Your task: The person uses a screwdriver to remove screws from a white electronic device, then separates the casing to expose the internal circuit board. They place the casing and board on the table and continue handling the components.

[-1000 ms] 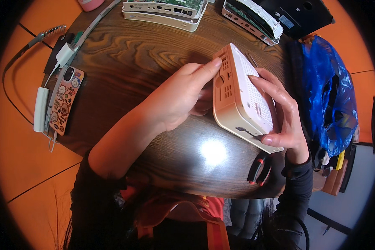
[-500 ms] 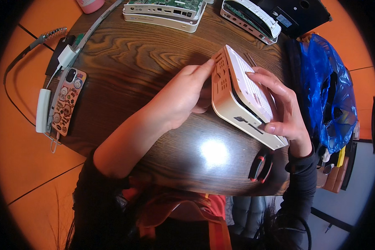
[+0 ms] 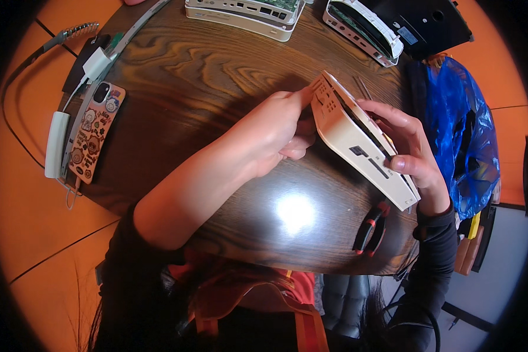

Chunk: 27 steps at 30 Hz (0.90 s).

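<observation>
A cream-coloured set-top box (image 3: 358, 148) with vent slots and side ports is held up over the table, tilted on edge. My left hand (image 3: 278, 132) grips its far left end, with some fingertips hidden behind the case. My right hand (image 3: 413, 144) is closed around the right side, its thumb at the seam above the port side and its fingers over the lid. A dark gap shows between the lid and the lower shell. Close to the box's near corner, pliers (image 3: 371, 230) with black and red handles lie on the table.
Opened boxes with green circuit boards stand at the back: one white case (image 3: 240, 22) and another (image 3: 364, 32) beside a black panel (image 3: 431, 26). A blue plastic bag (image 3: 466, 135) is at the right. A patterned phone (image 3: 97, 132) and a white adapter (image 3: 97, 63) lie along the left edge.
The box has turned in my hands, so its lid now shows nearly edge-on. Both hands have shifted slightly right with it. The whole view has also moved a little.
</observation>
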Each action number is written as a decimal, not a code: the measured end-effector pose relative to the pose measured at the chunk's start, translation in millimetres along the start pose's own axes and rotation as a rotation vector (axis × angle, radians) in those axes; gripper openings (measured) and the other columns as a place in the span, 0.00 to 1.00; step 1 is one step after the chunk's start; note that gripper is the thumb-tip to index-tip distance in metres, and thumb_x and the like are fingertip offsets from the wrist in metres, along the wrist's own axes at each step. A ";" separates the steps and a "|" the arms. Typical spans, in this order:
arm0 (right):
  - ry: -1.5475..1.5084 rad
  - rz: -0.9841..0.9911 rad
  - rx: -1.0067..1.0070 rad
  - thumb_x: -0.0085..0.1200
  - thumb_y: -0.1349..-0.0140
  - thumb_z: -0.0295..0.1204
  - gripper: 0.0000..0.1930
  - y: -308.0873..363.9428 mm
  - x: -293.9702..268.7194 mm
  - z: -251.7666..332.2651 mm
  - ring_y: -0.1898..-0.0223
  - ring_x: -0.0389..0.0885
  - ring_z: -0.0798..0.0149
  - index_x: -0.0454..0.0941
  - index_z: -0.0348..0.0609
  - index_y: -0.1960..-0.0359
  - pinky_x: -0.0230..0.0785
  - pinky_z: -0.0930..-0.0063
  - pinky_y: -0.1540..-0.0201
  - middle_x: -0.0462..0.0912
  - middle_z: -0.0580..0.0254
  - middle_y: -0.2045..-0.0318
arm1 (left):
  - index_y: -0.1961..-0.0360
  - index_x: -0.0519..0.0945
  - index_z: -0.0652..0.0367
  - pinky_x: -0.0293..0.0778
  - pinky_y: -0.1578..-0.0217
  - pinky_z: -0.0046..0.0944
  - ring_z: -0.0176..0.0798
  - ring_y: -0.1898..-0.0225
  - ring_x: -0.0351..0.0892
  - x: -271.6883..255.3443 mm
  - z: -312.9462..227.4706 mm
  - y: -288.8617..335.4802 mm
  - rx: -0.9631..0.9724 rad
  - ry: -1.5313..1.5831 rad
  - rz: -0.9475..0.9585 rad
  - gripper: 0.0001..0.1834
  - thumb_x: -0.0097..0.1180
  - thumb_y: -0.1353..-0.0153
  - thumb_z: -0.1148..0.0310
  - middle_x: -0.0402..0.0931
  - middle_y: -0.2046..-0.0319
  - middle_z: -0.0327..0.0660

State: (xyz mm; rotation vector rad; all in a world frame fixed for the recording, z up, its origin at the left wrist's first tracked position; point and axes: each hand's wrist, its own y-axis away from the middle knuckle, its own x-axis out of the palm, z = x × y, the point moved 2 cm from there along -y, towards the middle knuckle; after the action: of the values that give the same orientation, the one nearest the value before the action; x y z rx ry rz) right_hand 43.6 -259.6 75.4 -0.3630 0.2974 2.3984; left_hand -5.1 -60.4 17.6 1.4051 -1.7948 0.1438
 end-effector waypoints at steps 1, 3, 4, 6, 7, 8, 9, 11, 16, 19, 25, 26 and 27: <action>0.010 -0.007 -0.003 0.61 0.58 0.50 0.40 -0.8 -0.8 -0.5 0.53 0.75 0.61 0.70 0.39 0.43 0.63 0.73 0.46 0.75 0.52 0.53 | 0.54 0.71 0.59 0.48 0.89 0.22 0.22 0.86 0.55 -0.7 -0.3 0.2 -0.007 0.014 -0.014 0.17 0.33 0.29 0.60 0.70 0.76 0.35; 0.036 0.009 -0.023 0.61 0.57 0.51 0.40 -2.0 -0.7 -0.8 0.55 0.76 0.61 0.70 0.39 0.42 0.65 0.73 0.47 0.76 0.52 0.54 | 0.56 0.72 0.59 0.47 0.89 0.22 0.22 0.86 0.55 -1.3 -1.3 0.6 -0.003 0.055 -0.001 0.15 0.34 0.29 0.61 0.69 0.78 0.34; -0.002 0.018 -0.015 0.60 0.56 0.52 0.40 -2.4 -0.7 -0.8 0.55 0.76 0.61 0.70 0.40 0.42 0.65 0.72 0.48 0.77 0.51 0.55 | 0.58 0.72 0.58 0.47 0.89 0.22 0.22 0.87 0.54 -4.2 -3.4 1.7 0.008 0.010 -0.047 0.15 0.36 0.29 0.61 0.67 0.80 0.32; -0.087 0.030 -0.022 0.59 0.55 0.54 0.41 -3.7 -0.2 0.6 0.57 0.77 0.60 0.70 0.40 0.42 0.67 0.72 0.49 0.78 0.51 0.56 | 0.61 0.72 0.57 0.47 0.89 0.22 0.21 0.89 0.52 -7.6 -9.4 4.3 0.066 -0.059 -0.049 0.14 0.38 0.30 0.59 0.63 0.84 0.29; -0.080 0.016 -0.022 0.57 0.53 0.57 0.41 -4.5 0.2 1.4 0.58 0.78 0.62 0.70 0.40 0.42 0.69 0.73 0.52 0.79 0.52 0.57 | 0.62 0.71 0.57 0.46 0.90 0.22 0.21 0.90 0.50 -9.0 -12.5 5.3 0.127 -0.068 -0.117 0.14 0.39 0.30 0.58 0.60 0.86 0.28; -0.099 -0.007 -0.023 0.57 0.51 0.56 0.40 -5.2 0.5 2.4 0.59 0.78 0.64 0.70 0.40 0.42 0.70 0.76 0.54 0.79 0.53 0.56 | 0.63 0.71 0.56 0.45 0.90 0.23 0.21 0.91 0.49 -8.8 -14.1 7.4 0.186 -0.076 -0.184 0.15 0.40 0.31 0.56 0.57 0.88 0.27; -0.120 -0.022 -0.027 0.57 0.49 0.54 0.38 -6.0 1.2 3.6 0.60 0.79 0.66 0.70 0.40 0.42 0.70 0.78 0.56 0.79 0.54 0.56 | 0.63 0.71 0.55 0.45 0.90 0.23 0.20 0.91 0.48 -7.0 -15.3 9.6 0.241 -0.063 -0.237 0.16 0.41 0.32 0.54 0.54 0.89 0.25; -0.150 -0.049 -0.029 0.55 0.44 0.50 0.33 -10.2 6.2 3.2 0.62 0.79 0.70 0.69 0.39 0.42 0.71 0.82 0.59 0.80 0.56 0.57 | 0.59 0.70 0.56 0.43 0.90 0.23 0.20 0.92 0.44 3.7 -14.5 14.0 0.296 -0.110 -0.181 0.22 0.41 0.33 0.47 0.48 0.90 0.23; 0.018 -0.146 0.042 0.56 0.45 0.53 0.36 -20.5 17.2 1.7 0.62 0.79 0.67 0.69 0.39 0.41 0.70 0.78 0.58 0.80 0.52 0.59 | 0.54 0.69 0.60 0.44 0.86 0.23 0.21 0.86 0.47 36.1 1.9 27.1 0.280 -0.437 0.016 0.24 0.43 0.34 0.47 0.53 0.84 0.25; 0.031 -0.066 0.142 0.54 0.40 0.44 0.29 -23.0 21.6 2.3 0.53 0.75 0.69 0.69 0.38 0.42 0.66 0.78 0.49 0.78 0.55 0.54 | 0.53 0.69 0.60 0.47 0.81 0.24 0.22 0.82 0.50 39.4 5.5 27.3 0.255 -0.487 0.069 0.23 0.45 0.35 0.50 0.56 0.80 0.27; 0.125 -0.036 0.139 0.53 0.41 0.43 0.28 -30.4 15.2 7.1 0.54 0.75 0.68 0.72 0.36 0.44 0.66 0.78 0.50 0.79 0.54 0.54 | 0.51 0.69 0.62 0.54 0.72 0.27 0.25 0.73 0.57 32.9 7.7 22.3 0.226 -0.494 0.067 0.22 0.49 0.37 0.55 0.62 0.73 0.31; 0.152 -0.029 0.109 0.54 0.42 0.43 0.28 -30.8 14.0 7.8 0.54 0.76 0.67 0.72 0.36 0.45 0.66 0.77 0.50 0.78 0.53 0.53 | 0.51 0.69 0.63 0.55 0.71 0.27 0.26 0.71 0.58 32.5 8.1 21.6 0.223 -0.495 0.061 0.22 0.49 0.37 0.56 0.63 0.71 0.32; 0.140 -0.020 0.105 0.54 0.42 0.44 0.29 -31.2 12.8 7.9 0.54 0.76 0.67 0.72 0.36 0.44 0.66 0.77 0.50 0.78 0.53 0.53 | 0.51 0.69 0.63 0.56 0.69 0.28 0.27 0.70 0.60 32.8 9.4 22.1 0.216 -0.496 0.059 0.22 0.50 0.37 0.56 0.64 0.70 0.33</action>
State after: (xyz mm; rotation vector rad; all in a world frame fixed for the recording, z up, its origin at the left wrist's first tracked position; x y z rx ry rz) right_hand 53.5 -226.4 75.0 -0.4841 0.4787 2.3311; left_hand -29.8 -82.1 41.5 1.6434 -2.2820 0.0187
